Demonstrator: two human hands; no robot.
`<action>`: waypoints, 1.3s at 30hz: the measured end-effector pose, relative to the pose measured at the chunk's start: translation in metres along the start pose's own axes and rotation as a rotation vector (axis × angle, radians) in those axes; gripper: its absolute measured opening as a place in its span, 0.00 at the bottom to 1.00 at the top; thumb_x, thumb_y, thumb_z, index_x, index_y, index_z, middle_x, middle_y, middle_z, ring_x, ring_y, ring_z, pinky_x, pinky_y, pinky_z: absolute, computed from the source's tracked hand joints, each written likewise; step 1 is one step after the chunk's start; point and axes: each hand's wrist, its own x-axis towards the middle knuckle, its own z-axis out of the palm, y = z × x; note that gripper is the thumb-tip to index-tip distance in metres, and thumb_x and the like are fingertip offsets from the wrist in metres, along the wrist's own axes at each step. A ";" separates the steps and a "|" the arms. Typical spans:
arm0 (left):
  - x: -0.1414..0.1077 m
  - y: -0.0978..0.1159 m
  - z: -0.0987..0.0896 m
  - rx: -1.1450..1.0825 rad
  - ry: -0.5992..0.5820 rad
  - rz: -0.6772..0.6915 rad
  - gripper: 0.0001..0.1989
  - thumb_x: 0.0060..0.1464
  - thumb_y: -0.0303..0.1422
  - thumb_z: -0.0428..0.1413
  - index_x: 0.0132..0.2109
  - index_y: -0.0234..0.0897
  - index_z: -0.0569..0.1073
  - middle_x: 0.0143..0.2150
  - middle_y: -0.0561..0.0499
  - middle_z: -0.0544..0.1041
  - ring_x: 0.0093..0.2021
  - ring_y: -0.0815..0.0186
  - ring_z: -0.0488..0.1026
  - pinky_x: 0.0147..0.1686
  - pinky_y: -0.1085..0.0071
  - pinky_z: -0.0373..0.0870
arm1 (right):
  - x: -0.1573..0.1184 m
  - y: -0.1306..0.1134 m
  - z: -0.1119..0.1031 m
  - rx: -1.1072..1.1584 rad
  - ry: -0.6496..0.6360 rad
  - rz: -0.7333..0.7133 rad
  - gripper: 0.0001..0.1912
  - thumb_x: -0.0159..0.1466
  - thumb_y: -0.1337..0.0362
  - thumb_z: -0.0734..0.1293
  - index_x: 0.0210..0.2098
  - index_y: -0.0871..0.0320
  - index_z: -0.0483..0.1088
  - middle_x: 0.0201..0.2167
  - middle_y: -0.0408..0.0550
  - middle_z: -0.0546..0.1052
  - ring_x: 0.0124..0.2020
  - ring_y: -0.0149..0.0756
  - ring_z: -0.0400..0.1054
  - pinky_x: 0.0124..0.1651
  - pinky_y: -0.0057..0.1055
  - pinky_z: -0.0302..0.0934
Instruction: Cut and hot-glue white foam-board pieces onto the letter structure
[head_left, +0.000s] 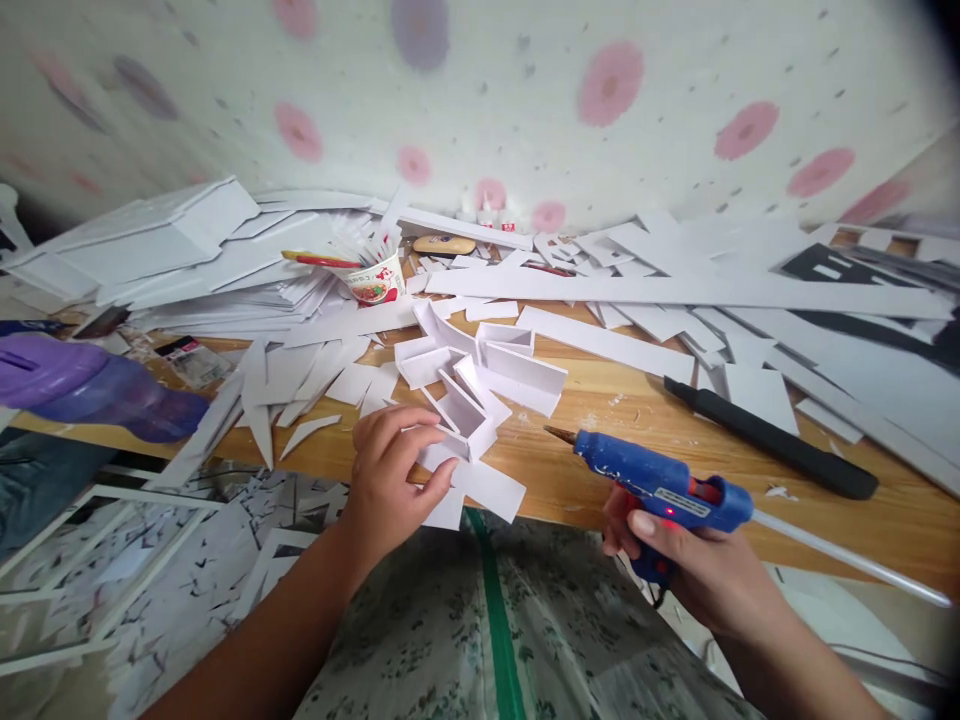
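Observation:
My right hand point(686, 560) is wrapped round the handle of a blue hot glue gun point(637, 465). Its nozzle points left, a red light glows on its side, and a clear glue stick sticks out of the back. Curved over the near left side of a small white board structure point(469, 395) is my left hand point(397, 475), thumb and forefinger apart. Its fingertips are at the edge of the white pieces; whether they press on them I cannot tell. The structure has several upright walls. A flat white piece point(491, 488) lies at the table's front edge.
A black-handled cutter point(780, 440) lies at right. White board scraps and a long strip point(675, 292) cover the back. A paper cup point(379, 278) holds thin sticks and a pen. A purple bottle point(97, 385) lies at left. Scraps litter the floor point(180, 590).

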 end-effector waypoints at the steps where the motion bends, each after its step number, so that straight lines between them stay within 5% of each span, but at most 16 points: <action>1: -0.004 -0.003 -0.001 0.000 0.009 0.002 0.13 0.48 0.25 0.61 0.41 0.39 0.69 0.43 0.46 0.74 0.45 0.57 0.71 0.46 0.55 0.67 | -0.002 -0.001 0.004 -0.039 0.019 0.013 0.16 0.52 0.52 0.74 0.30 0.58 0.74 0.23 0.45 0.73 0.26 0.36 0.69 0.31 0.33 0.63; 7: -0.020 -0.017 0.001 0.002 0.025 0.028 0.17 0.50 0.24 0.59 0.48 0.41 0.70 0.47 0.45 0.74 0.49 0.54 0.69 0.49 0.53 0.65 | -0.013 -0.009 0.031 -0.359 0.056 0.050 0.19 0.54 0.48 0.72 0.35 0.57 0.73 0.27 0.47 0.75 0.29 0.37 0.70 0.32 0.31 0.62; 15: -0.032 -0.029 0.005 -0.157 0.071 -0.046 0.19 0.53 0.22 0.56 0.51 0.40 0.70 0.49 0.45 0.71 0.50 0.60 0.69 0.50 0.61 0.68 | -0.005 -0.013 0.052 -0.934 -0.127 -0.395 0.11 0.64 0.57 0.64 0.29 0.56 0.65 0.30 0.44 0.68 0.31 0.34 0.65 0.34 0.31 0.61; 23: -0.032 -0.036 0.007 -0.273 0.072 -0.194 0.15 0.56 0.23 0.53 0.50 0.39 0.71 0.43 0.49 0.74 0.38 0.69 0.74 0.43 0.71 0.72 | -0.007 -0.002 0.065 -1.158 -0.108 -0.557 0.05 0.62 0.64 0.65 0.32 0.55 0.63 0.34 0.47 0.66 0.31 0.34 0.65 0.32 0.31 0.63; 39: -0.034 -0.036 0.007 -0.373 0.072 -0.353 0.13 0.57 0.26 0.52 0.48 0.38 0.73 0.36 0.52 0.77 0.34 0.69 0.75 0.37 0.75 0.71 | -0.011 0.005 0.068 -1.394 -0.146 -0.459 0.03 0.61 0.69 0.62 0.35 0.57 0.65 0.34 0.47 0.64 0.28 0.34 0.65 0.32 0.32 0.61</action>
